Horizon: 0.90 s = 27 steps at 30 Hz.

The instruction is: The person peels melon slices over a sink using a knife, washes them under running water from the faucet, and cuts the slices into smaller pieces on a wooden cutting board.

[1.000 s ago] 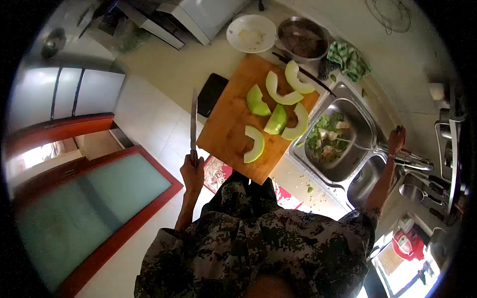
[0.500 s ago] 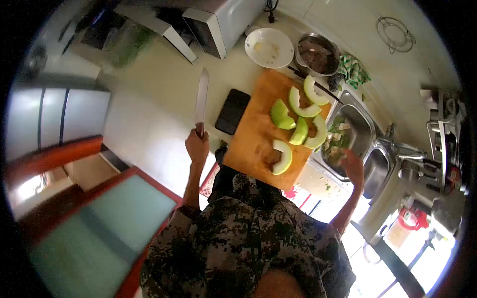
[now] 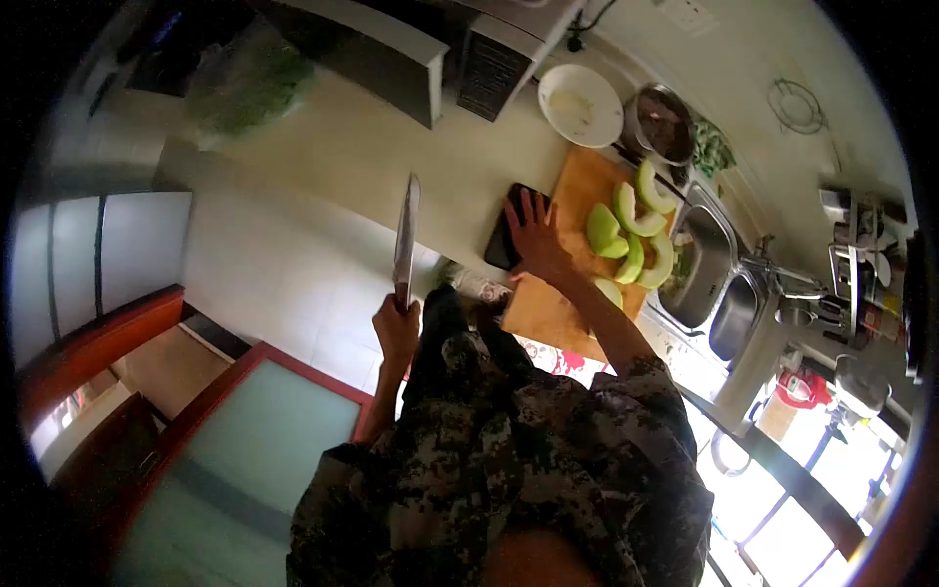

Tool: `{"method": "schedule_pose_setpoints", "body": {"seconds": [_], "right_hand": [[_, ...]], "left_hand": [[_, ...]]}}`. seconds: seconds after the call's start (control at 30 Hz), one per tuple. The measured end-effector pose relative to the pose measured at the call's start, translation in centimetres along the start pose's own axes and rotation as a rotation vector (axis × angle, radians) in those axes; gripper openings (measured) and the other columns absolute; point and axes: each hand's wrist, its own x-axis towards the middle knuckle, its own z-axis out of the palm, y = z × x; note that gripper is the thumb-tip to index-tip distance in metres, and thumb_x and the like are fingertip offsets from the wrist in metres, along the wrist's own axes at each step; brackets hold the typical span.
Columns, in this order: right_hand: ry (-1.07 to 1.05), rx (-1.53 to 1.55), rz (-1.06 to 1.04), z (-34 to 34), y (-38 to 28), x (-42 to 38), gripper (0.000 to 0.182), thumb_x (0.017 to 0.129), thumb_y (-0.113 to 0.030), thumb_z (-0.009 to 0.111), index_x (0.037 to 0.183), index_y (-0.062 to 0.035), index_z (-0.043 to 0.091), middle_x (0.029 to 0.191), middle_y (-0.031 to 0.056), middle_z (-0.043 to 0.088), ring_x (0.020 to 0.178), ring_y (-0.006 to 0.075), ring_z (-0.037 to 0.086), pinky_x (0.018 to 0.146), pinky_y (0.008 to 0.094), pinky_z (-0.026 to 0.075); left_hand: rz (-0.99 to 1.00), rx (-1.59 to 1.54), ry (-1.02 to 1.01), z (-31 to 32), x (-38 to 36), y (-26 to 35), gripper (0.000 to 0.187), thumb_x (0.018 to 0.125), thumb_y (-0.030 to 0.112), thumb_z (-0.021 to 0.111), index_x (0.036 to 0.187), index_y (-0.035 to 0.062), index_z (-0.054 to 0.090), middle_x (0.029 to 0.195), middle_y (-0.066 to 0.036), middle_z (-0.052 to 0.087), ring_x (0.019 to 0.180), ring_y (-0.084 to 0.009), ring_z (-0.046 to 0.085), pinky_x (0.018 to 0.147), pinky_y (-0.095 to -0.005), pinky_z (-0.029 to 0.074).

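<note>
My left hand (image 3: 396, 328) is closed round the handle of a kitchen knife (image 3: 407, 233), its long blade pointing up and away over the floor at the counter's edge. With fingers spread, my right hand (image 3: 538, 240) reaches across the wooden cutting board (image 3: 536, 311) and overlaps a black phone (image 3: 501, 247) lying beside the board's left edge. On the board lie several green-skinned melon pieces: a chunk (image 3: 603, 225), a curved slice (image 3: 636, 217), and another slice (image 3: 663, 260) near the sink. My right forearm partly hides a slice at the near end.
A white plate (image 3: 606, 119) with food residue and a metal pot (image 3: 641, 132) stand behind the board. The double steel sink (image 3: 706, 298) is at the right. A microwave-like appliance (image 3: 489, 78) sits at the back; a glass-topped table (image 3: 323, 391) stands at lower left.
My right hand has swung left from over the sink to the phone. The knife stays in my left hand. The view has shifted, with the counter now appearing further right.
</note>
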Motion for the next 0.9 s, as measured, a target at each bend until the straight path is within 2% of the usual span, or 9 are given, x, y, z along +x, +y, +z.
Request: {"method": "schedule_pose_setpoints", "body": {"seconds": [0.23, 0.4, 0.53, 0.6, 0.63, 0.77, 0.83, 0.87, 0.9], "right_hand": [[-0.078, 0.015, 0.036, 0.1, -0.1, 0.1, 0.14, 0.042, -0.054, 0.087, 0.148, -0.0043, 0.011, 0.148, 0.0338, 0.009, 0.136, 0.053, 0.013, 0.108, 0.0653, 0.016], [0.214, 0.283, -0.057, -0.5, -1.5, 4.2, 0.128, 0.051, -0.054, 0.082, 0.148, -0.0046, 0.015, 0.149, 0.0297, 0.013, 0.135, 0.0532, 0.014, 0.112, 0.0564, 0.018], [0.34, 0.461, -0.109, -1.7, -3.0, 6.8, 0.111, 0.064, -0.038, 0.082, 0.146, -0.0023, 0.016, 0.142, 0.0272, 0.027, 0.131, 0.0435, 0.031, 0.11, 0.0485, 0.028], [0.499, 0.483, 0.337, -1.4, -3.7, 6.8, 0.099, 0.075, -0.033, 0.076, 0.146, 0.0006, 0.016, 0.132, 0.0273, 0.036, 0.116, 0.0433, 0.043, 0.098, 0.0497, 0.039], [0.328, 0.53, 0.468, -1.9, -4.6, 6.5, 0.095, 0.082, -0.041, 0.069, 0.145, 0.0043, 0.015, 0.121, 0.0277, 0.042, 0.103, 0.04, 0.049, 0.084, 0.0491, 0.045], [0.18, 0.396, 0.556, -1.8, -10.7, 9.1, 0.109, 0.077, -0.06, 0.065, 0.145, 0.008, 0.012, 0.117, 0.0305, 0.042, 0.1, 0.0394, 0.049, 0.078, 0.0495, 0.044], [0.116, 0.368, 0.554, -1.6, -12.8, 10.6, 0.111, 0.075, -0.053, 0.071, 0.146, 0.0067, 0.01, 0.121, 0.0305, 0.039, 0.107, 0.0401, 0.044, 0.086, 0.0503, 0.04], [0.132, 0.318, 0.554, -1.6, -14.1, 11.5, 0.112, 0.073, -0.049, 0.074, 0.146, 0.0062, 0.009, 0.123, 0.0301, 0.038, 0.109, 0.0399, 0.042, 0.09, 0.0503, 0.038], [0.155, 0.345, 0.468, -1.3, -14.3, 12.2, 0.112, 0.074, -0.046, 0.074, 0.146, 0.0053, 0.006, 0.126, 0.0291, 0.037, 0.112, 0.0406, 0.041, 0.093, 0.0517, 0.036]], "left_hand": [[-0.148, 0.013, 0.008, -2.7, -1.1, 0.0, 0.023, 0.077, 0.014, 0.069, 0.073, -0.002, 0.053, 0.061, -0.016, 0.055, 0.052, -0.0263, 0.05, 0.054, -0.0389, 0.043], [-0.12, -0.104, 0.039, -2.0, -0.5, 0.5, 0.028, 0.072, 0.017, 0.07, 0.065, -0.0004, 0.05, 0.054, -0.012, 0.048, 0.05, -0.0229, 0.043, 0.051, -0.0396, 0.04], [-0.087, -0.123, 0.026, -2.6, -0.2, 1.7, 0.028, 0.071, 0.017, 0.07, 0.064, 0.0, 0.049, 0.055, -0.011, 0.049, 0.051, -0.0233, 0.044, 0.052, -0.0391, 0.04], [-0.171, -0.158, 0.018, -3.2, -0.3, 2.1, 0.029, 0.07, 0.018, 0.072, 0.065, 0.0002, 0.05, 0.056, -0.01, 0.05, 0.051, -0.0237, 0.045, 0.052, -0.0393, 0.04], [-0.173, -0.151, 0.016, -3.1, -0.4, 1.6, 0.029, 0.07, 0.018, 0.072, 0.065, 0.0002, 0.05, 0.056, -0.01, 0.05, 0.051, -0.0237, 0.045, 0.052, -0.0393, 0.04], [-0.16, -0.11, 0.079, -2.1, -0.1, -1.8, 0.029, 0.07, 0.017, 0.076, 0.066, 0.0009, 0.052, 0.056, -0.007, 0.05, 0.05, -0.0188, 0.045, 0.049, -0.0354, 0.039], [-0.308, -0.325, 0.054, -2.5, -0.2, -1.8, 0.029, 0.073, 0.016, 0.076, 0.066, 0.002, 0.052, 0.056, -0.004, 0.049, 0.049, -0.0136, 0.042, 0.047, -0.031, 0.037], [-0.272, -0.237, 0.044, -3.0, -0.2, -1.9, 0.027, 0.075, 0.017, 0.069, 0.068, -0.001, 0.05, 0.055, -0.01, 0.05, 0.051, -0.0185, 0.049, 0.051, -0.0384, 0.041], [-0.237, -0.173, 0.053, -3.9, -0.3, -0.6, 0.027, 0.076, 0.017, 0.069, 0.069, -0.0013, 0.051, 0.056, -0.01, 0.05, 0.052, -0.0191, 0.049, 0.051, -0.0382, 0.041]]}}
